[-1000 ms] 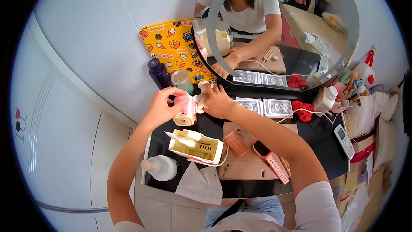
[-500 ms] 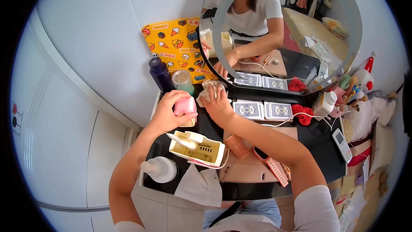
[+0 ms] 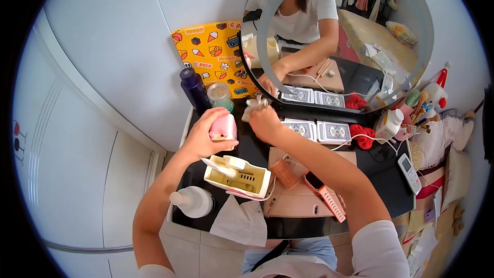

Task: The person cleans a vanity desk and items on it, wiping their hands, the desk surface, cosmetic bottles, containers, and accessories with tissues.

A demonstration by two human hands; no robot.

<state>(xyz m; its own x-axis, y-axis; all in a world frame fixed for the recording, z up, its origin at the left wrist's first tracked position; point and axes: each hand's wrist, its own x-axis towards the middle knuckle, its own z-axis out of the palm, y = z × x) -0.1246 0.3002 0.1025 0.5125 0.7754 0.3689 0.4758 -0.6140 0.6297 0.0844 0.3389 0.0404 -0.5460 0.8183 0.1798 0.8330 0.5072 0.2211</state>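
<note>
Small pink-topped cream box point(image 3: 224, 126) at the table's point(image 3: 385, 162) ten o'clock, the grip of the left hand point(image 3: 203, 136) curled around it. The right hand point(image 3: 264, 123), fingers spread earlier, now bunches crumpled white cloth point(image 3: 256, 104).

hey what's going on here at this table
Someone at a black table grips a pink-and-cream box in the left hand. The right hand clutches a crumpled white wipe near the round mirror. Closer to the person, an open cream container stands beside a white bottle, with a flat white sheet near both.
</note>
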